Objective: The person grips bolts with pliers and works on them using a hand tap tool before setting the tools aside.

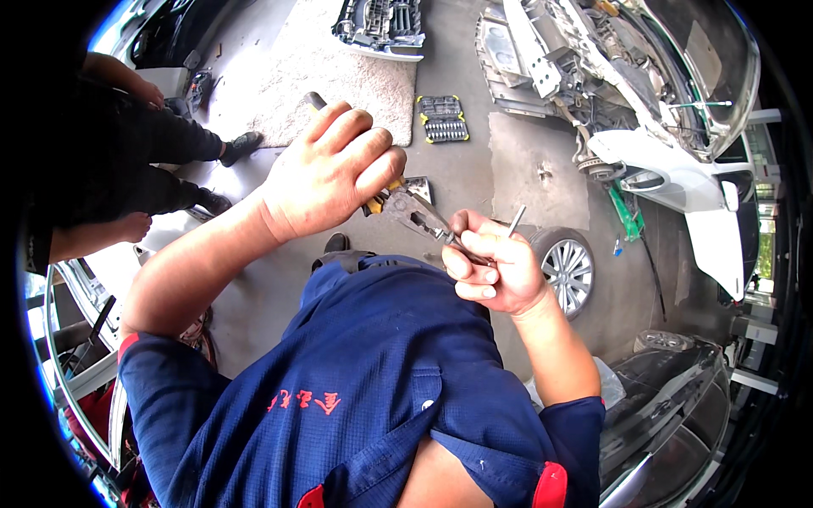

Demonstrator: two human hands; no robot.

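My left hand (334, 173) is wrapped round the yellow and black handles of a pair of pliers (412, 212), whose metal jaws point toward my right hand. My right hand (501, 261) pinches a small metal part (453, 240) at the tips of the jaws; it looks like a bolt or pin, but my fingers cover most of it. A thin metal rod (517, 220) sticks up between the fingers of the same hand. Whether rod and small part are one piece, I cannot tell. Both hands are held in front of my blue shirt, above the floor.
At the left stands a person in dark trousers (182, 140). A pale rug (339, 93) lies ahead, beside an open tool case (443, 118). To the right are a wheel (567, 271) and a partly dismantled white car (669, 165). A dark car body part (669, 415) is at lower right.
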